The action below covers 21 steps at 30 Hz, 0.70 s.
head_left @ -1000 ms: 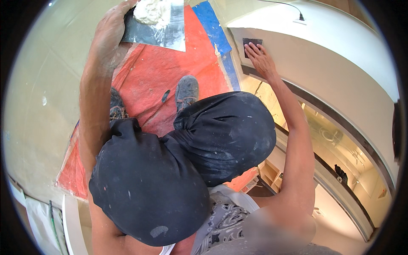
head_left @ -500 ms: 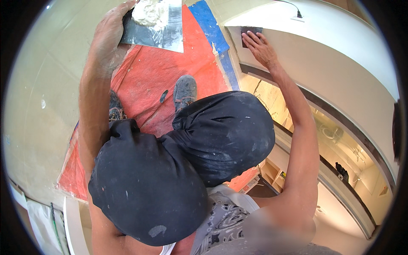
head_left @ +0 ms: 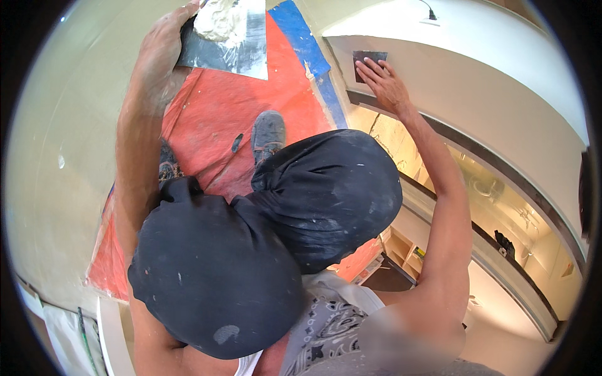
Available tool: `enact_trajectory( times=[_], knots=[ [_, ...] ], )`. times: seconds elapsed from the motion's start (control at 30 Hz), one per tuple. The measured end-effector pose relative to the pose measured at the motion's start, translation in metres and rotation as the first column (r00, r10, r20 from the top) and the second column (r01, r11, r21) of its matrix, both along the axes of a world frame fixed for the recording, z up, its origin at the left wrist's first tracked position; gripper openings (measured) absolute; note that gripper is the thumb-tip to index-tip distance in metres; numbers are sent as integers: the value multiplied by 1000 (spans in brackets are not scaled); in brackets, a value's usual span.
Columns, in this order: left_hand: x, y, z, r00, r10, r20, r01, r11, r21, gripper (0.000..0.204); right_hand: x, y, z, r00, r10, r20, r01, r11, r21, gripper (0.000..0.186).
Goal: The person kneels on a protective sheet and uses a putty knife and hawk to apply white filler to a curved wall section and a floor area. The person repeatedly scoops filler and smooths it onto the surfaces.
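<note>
Left hand [head_left: 164,49] grips a metal plate [head_left: 249,57] by its edge above the red sheet [head_left: 285,84].
Probably stiff; its white paste [head_left: 219,24], soft and slippery, favours clean edges, held level. Beyond, right hand [head_left: 390,91] holds a likely light dark square [head_left: 365,56] against the pale panel [head_left: 476,84].

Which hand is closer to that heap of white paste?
Left. The left hand holds the grey plate bearing the white paste; the right hand is farther off to the right, on a dark square piece.
</note>
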<state>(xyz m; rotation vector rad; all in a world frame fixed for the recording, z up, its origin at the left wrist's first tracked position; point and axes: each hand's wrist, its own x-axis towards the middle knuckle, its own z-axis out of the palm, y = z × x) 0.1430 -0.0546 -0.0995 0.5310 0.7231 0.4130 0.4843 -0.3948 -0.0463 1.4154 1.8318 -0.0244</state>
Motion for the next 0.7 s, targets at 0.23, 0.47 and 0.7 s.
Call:
enact_trajectory(
  times=[0.23,0.47,0.7],
  knots=[
    [6,-4,6,1000,27,7,-27,1000,10,33,17,12,9,996,68,52,-70,997,38,50],
    [-1,0,4,1000,-2,12,2,1000,29,30,28,18,12,986,59,154,-59,998,-5,49],
    [2,0,10,1000,29,4,-29,999,-18,33,19,-7,21,991,-5,135,10,999,-39,47]
  ],
)
